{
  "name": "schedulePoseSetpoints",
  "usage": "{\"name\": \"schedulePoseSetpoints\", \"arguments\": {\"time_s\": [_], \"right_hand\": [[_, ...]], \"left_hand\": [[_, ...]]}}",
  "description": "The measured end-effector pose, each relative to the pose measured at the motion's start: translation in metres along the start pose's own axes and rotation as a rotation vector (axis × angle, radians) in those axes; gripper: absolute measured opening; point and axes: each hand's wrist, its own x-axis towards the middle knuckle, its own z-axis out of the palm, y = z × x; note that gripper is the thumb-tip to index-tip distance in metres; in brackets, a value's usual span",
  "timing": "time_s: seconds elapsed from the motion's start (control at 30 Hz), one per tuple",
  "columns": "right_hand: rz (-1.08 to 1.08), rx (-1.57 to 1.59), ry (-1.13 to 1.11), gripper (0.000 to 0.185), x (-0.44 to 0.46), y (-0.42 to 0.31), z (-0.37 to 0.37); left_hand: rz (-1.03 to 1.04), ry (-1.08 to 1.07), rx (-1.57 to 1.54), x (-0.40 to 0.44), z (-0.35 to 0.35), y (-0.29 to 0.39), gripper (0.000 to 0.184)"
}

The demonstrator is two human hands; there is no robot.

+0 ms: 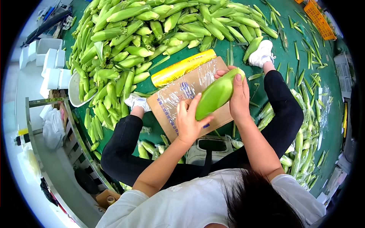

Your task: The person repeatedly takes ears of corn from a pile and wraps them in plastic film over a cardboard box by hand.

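Note:
Between my two hands is an ear of corn (216,95) in its green husk, tilted with its upper end to the right. My left hand (189,118) grips the lower end, thumb beneath and fingers along the side. My right hand (239,98) is wrapped round the upper end, its far fingers partly hidden behind the husk. Below the ear lies a flat cardboard sheet (167,110) with blue print and clear film over it. A yellow roll of cling film (184,67) rests along the sheet's far edge.
A large heap of husked-on corn (129,49) fills the far left and middle of the green floor (289,49). Film-wrapped ears (300,152) lie at the right. A white basin (76,91), metal frame (76,133) and orange crate (318,19) stand around.

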Motion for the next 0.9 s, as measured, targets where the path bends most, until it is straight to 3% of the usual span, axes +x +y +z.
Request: {"name": "schedulePoseSetpoints", "arguments": {"time_s": [0.1,0.2,0.23,0.33,0.37,0.4,0.43,0.47,0.5,0.53,0.57,0.6,0.63,0.67,0.73,0.77,0.87,0.9], "right_hand": [[-0.009,0.205,0.021,0.057,-0.004,0.007,-0.005],[0.138,0.208,-0.078,0.059,-0.01,0.007,-0.019],[0.181,0.106,-0.062,0.058,-0.01,0.009,-0.024],[0.175,-0.586,0.094,0.058,0.015,0.011,-0.066],[0.297,-0.373,0.052,0.058,0.043,0.012,-0.108],[0.407,-0.529,0.395,0.06,0.076,-0.024,-0.133],[0.079,-0.205,0.384,0.06,0.102,-0.044,-0.185],[-0.072,-0.17,0.421,0.058,0.119,-0.064,-0.228],[-0.105,-0.432,0.503,0.056,0.122,-0.067,-0.256],[-0.069,-0.892,0.502,0.054,0.119,-0.047,-0.273],[-0.071,-1.215,0.362,0.052,0.108,-0.012,-0.273],[-0.104,-1.386,0.149,0.051,0.09,0.026,-0.26],[-0.269,-1.523,-0.134,0.05,0.074,0.072,-0.249],[0.206,-1.56,0.156,0.046,0.03,0.063,-0.151],[0.145,-1.648,0.014,0.041,-0.002,0.096,-0.107],[0.051,-1.545,-0.023,0.033,-0.008,0.112,-0.107],[0.193,-1.099,-0.125,0.024,0.001,0.142,-0.137],[0.347,-0.405,0.032,0.016,0.002,0.123,-0.121]], "left_hand": [[-0.278,-0.082,-0.468,-0.019,0.014,-0.006,0.089],[-0.295,-0.098,-0.933,-0.041,0.05,-0.003,0.082],[-0.282,-0.143,-1.003,-0.049,0.055,0.002,0.075],[-0.737,-0.366,-1.511,-0.048,0.041,0.011,0.067],[-0.691,-0.572,-1.566,-0.048,0.036,-0.007,0.07],[-0.697,-0.676,-1.532,-0.044,0.033,-0.028,0.072],[-0.672,-0.558,-1.271,-0.038,0.024,-0.04,0.072],[-0.413,-0.435,-1.059,-0.024,0.019,-0.059,0.062],[-0.392,-0.461,-0.934,-0.01,0.016,-0.085,0.058],[-0.403,-0.395,-0.882,0.008,0.012,-0.098,0.063],[-0.46,-0.331,-0.862,0.022,0.008,-0.103,0.066],[-0.142,-0.221,-0.421,0.034,0.011,-0.122,0.066],[-0.067,-0.229,-0.243,0.04,0.013,-0.132,0.066],[0.008,-0.238,-0.065,0.044,0.017,-0.139,0.067],[-0.041,-0.315,0.035,0.04,0.025,-0.145,0.069],[-0.068,-0.356,0.085,0.034,0.027,-0.147,0.07],[-0.035,-0.331,0.191,0.027,0.026,-0.149,0.069],[-0.05,-0.355,0.206,0.028,0.022,-0.144,0.068]]}}
